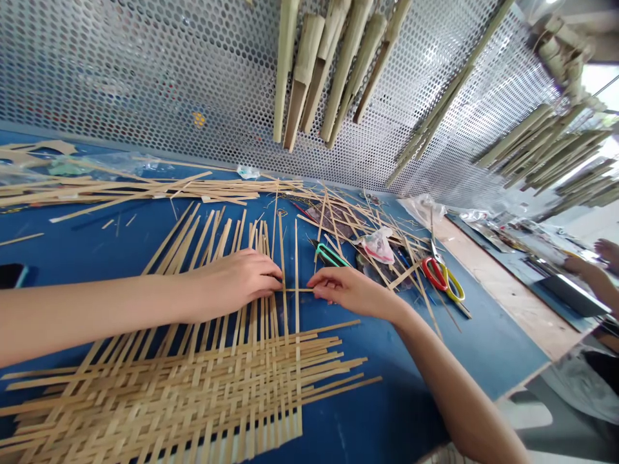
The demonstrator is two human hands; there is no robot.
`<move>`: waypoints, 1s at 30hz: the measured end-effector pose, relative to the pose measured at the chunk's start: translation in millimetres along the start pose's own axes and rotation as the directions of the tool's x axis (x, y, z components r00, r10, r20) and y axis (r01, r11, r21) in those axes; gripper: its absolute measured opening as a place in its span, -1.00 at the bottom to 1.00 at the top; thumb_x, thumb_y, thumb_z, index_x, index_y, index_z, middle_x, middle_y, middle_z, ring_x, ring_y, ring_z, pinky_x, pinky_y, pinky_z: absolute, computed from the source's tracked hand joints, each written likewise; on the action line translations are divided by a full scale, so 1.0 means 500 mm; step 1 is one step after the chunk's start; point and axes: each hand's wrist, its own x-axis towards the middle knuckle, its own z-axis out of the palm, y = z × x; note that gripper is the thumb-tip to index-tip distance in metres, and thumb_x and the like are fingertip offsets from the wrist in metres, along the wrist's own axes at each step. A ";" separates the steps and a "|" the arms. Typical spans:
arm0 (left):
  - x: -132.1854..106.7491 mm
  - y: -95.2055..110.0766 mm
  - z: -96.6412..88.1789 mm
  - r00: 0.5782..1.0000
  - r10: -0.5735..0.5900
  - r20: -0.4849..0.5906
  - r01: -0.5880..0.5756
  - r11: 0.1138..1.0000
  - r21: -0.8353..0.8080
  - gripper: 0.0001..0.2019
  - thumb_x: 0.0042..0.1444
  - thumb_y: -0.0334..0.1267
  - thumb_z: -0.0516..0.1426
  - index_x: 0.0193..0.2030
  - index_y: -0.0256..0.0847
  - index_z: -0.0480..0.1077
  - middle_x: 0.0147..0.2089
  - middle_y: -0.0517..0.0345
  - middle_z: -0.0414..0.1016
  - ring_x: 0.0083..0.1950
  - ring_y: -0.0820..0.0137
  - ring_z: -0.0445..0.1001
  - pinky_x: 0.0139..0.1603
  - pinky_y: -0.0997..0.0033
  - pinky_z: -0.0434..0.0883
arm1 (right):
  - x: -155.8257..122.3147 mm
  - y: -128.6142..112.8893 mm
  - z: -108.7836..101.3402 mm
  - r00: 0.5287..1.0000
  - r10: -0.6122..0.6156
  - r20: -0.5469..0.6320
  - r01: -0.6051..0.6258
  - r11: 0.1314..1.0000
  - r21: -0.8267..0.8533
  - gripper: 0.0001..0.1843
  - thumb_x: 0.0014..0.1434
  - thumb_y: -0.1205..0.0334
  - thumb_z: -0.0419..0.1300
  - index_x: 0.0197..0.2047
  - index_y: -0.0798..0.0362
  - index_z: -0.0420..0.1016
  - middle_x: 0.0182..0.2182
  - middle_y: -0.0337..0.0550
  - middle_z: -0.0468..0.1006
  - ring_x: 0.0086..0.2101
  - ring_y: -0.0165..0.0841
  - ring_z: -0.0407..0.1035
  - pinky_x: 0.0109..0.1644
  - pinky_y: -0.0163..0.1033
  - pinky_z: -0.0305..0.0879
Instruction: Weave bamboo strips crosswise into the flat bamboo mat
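Note:
A panel of woven bamboo strips (159, 399) lies on the blue table, its long upright strips fanning out toward the back. Over these upright strips is my left hand (242, 280), fingers bent and closed near the right-hand strips. Between the two hands runs a thin bamboo strip (300, 290), level and crossing the last upright strips. My right hand (338, 289) pinches its right end between thumb and fingers. The left end goes in under my left fingertips, which appear closed on it.
Loose bamboo strips (213, 188) are heaped along the back. Right of them lie a green-handled cutter (331, 255), a crumpled plastic bag (378, 245) and red-and-yellow scissors (442, 274). Bamboo tubes (307, 71) hang on the perforated metal wall (145, 77). Another person's arm (587, 274) is at far right.

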 end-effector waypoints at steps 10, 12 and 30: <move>0.002 0.000 0.009 0.998 -0.069 -0.009 0.067 0.988 -0.136 -0.73 0.34 -0.30 0.02 -0.13 -0.05 0.57 -0.05 0.18 0.60 -0.01 0.33 0.52 0.09 0.27 0.32 | -0.026 -0.003 -0.042 0.995 0.098 0.015 -0.096 0.992 -0.077 -0.85 0.15 0.35 0.20 -0.46 0.08 0.48 -0.60 -0.28 0.47 -0.55 -0.43 0.38 -0.40 -0.33 0.28; 0.003 0.007 0.007 0.995 -0.102 0.014 0.103 0.982 -0.159 -0.75 0.34 -0.30 0.03 -0.14 -0.08 0.56 -0.06 0.18 0.59 -0.03 0.33 0.52 0.06 0.27 0.34 | -0.035 0.003 -0.065 0.991 0.127 0.044 -0.123 0.989 -0.081 -0.84 0.14 0.32 0.18 -0.47 0.08 0.45 -0.59 -0.26 0.48 -0.55 -0.40 0.40 -0.41 -0.32 0.31; 0.001 0.002 0.016 0.974 -0.193 0.117 0.219 0.937 -0.273 -0.82 0.29 -0.24 0.14 -0.05 -0.01 0.54 0.13 0.20 0.53 0.22 0.21 0.40 0.26 0.10 0.17 | -0.237 0.113 -0.126 0.920 0.385 -0.070 -0.375 0.918 0.126 -0.59 0.09 -0.13 0.28 -0.31 0.10 0.52 -0.49 -0.16 0.53 -0.51 -0.40 0.29 -0.44 -0.28 0.19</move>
